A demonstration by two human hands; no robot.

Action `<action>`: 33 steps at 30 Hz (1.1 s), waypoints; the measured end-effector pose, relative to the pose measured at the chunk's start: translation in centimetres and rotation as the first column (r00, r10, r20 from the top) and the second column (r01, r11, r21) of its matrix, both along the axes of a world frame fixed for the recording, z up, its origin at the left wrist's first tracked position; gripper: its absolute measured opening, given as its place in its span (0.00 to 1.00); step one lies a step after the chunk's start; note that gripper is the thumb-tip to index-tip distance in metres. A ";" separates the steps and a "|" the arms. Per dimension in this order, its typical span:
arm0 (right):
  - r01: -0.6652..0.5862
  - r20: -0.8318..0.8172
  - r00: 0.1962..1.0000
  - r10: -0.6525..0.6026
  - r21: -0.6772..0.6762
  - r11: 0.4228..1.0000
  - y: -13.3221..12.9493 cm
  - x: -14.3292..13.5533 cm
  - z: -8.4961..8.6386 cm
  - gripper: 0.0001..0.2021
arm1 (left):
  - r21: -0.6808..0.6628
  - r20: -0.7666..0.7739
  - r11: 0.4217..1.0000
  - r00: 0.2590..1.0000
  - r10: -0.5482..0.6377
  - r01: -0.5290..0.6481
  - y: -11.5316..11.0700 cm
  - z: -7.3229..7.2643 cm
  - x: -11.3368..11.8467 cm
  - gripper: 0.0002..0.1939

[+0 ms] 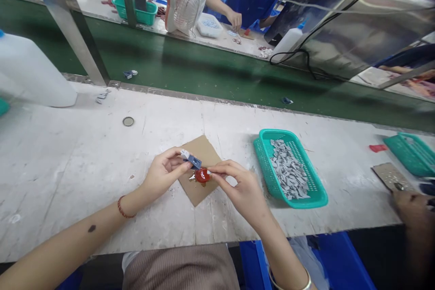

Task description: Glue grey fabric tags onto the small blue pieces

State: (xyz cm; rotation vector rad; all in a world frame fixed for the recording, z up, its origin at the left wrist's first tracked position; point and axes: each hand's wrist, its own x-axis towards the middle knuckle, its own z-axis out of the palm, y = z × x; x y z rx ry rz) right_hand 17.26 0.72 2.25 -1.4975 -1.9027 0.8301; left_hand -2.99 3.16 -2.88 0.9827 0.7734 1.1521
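My left hand is closed on a small dark blue piece with a white part, holding it above a square of brown cardboard. On the cardboard sits a small round red dish with a glossy surface, like a cap with liquid in it. My right hand pinches a tiny pale piece at the dish's right edge; whether the piece touches the liquid I cannot tell. To the right of that hand stands a green basket filled with small grey-white pieces.
A bottle cap and a large white jug are at the left. Beyond the table runs a green conveyor belt carrying a few small pieces. Another person's hand is at the right, near a second green basket. Metal posts rise at the belt.
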 end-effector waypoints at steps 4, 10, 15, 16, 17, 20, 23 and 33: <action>0.130 -0.167 0.974 -0.154 -0.148 0.980 0.2 0.2 0.2 0.09 | -0.022 0.026 1.000 1.000 -0.008 0.008 -0.2 0.2 0.3 0.08; 0.176 -0.321 0.902 -0.289 -0.339 0.924 0.4 -0.3 0.0 0.11 | -0.059 0.046 0.998 0.999 -0.013 0.016 -0.4 0.0 0.3 0.08; 0.128 -0.471 0.799 -0.373 -0.473 0.872 0.8 -1.0 0.4 0.12 | -0.106 0.069 0.993 0.996 -0.048 0.055 -0.7 -0.2 0.4 0.10; 0.118 -0.490 0.786 -0.376 -0.478 0.870 0.8 -1.1 0.5 0.12 | -0.111 0.069 0.992 0.996 -0.050 0.057 -0.8 -0.1 0.4 0.10; 0.110 -0.503 0.780 -0.374 -0.478 0.872 0.9 -1.3 0.6 0.12 | -0.115 0.068 0.992 0.996 -0.051 0.059 -0.9 -0.1 0.4 0.11; 0.093 -0.505 0.793 -0.340 -0.452 0.887 1.0 -1.8 0.8 0.10 | -0.118 0.074 0.991 0.995 -0.062 0.070 -1.0 0.0 0.4 0.11; 0.081 -0.494 0.817 -0.298 -0.413 0.907 1.0 -2.4 1.0 0.08 | -0.127 0.093 0.988 0.993 -0.072 0.083 -1.0 0.1 0.4 0.11; 0.039 -0.442 0.880 -0.174 -0.297 0.954 0.6 -3.1 1.8 0.07 | -0.113 0.132 0.991 0.989 -0.062 0.078 -1.2 0.5 0.4 0.08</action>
